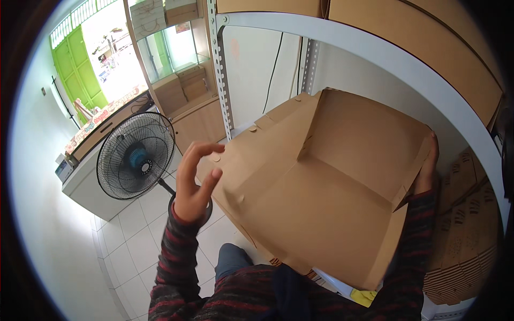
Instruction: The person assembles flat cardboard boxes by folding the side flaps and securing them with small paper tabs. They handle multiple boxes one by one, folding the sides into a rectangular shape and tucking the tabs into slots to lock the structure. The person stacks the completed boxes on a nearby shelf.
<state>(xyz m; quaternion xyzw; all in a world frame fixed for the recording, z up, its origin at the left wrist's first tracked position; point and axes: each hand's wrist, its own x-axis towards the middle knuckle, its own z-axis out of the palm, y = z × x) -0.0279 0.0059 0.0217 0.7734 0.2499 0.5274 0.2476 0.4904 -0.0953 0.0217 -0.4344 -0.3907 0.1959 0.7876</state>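
Observation:
A large brown cardboard box (321,208), partly folded, fills the middle and right of the head view, its inside facing me. One end stands up as a wall at the far right, while a wide flap with small round tabs spreads toward the left. My right hand (426,167) grips the box's right edge, the fingers mostly behind the cardboard. My left hand (197,181) is raised beside the flap's left edge, thumb and fingers apart and curved, with nothing between them. Whether its fingertips touch the cardboard I cannot tell.
A standing fan (136,155) is on the left, before a counter (88,187). A grey metal rack (375,40) arches overhead with cardboard boxes (407,32) on it. Stacked flat cardboard (463,241) lies at the right. A glass-fronted cabinet (179,64) stands behind.

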